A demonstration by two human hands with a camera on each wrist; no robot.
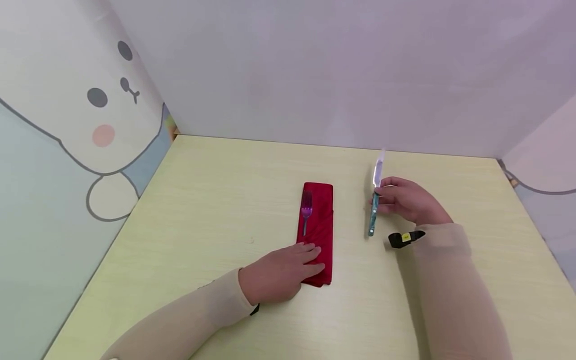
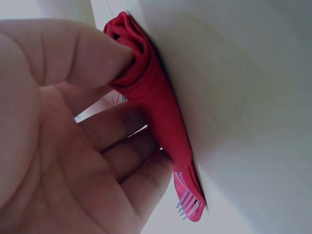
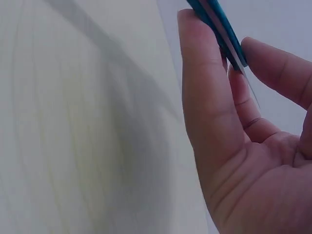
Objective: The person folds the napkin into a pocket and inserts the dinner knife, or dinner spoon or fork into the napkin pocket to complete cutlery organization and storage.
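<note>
A folded red cloth napkin (image 1: 325, 215) lies lengthwise on the table, its layers showing at the near end in the left wrist view. A fork (image 1: 306, 205) sits on it with tines pointing away; its lower handle is hidden. My left hand (image 1: 283, 270) rests across the napkin's near half, fingers spread on top, with the thumb touching its near end in the left wrist view. To the right, my right hand (image 1: 405, 200) pinches a knife (image 1: 373, 216) by its teal handle between thumb and fingers. The knife is held above the table, blade pointing away.
The pale wooden table (image 1: 216, 200) meets a plain light wall (image 1: 333, 75) at its far edge. On the left stands a panel with a cartoon animal (image 1: 103, 115). A black strap end (image 1: 405, 238) hangs at the right wrist.
</note>
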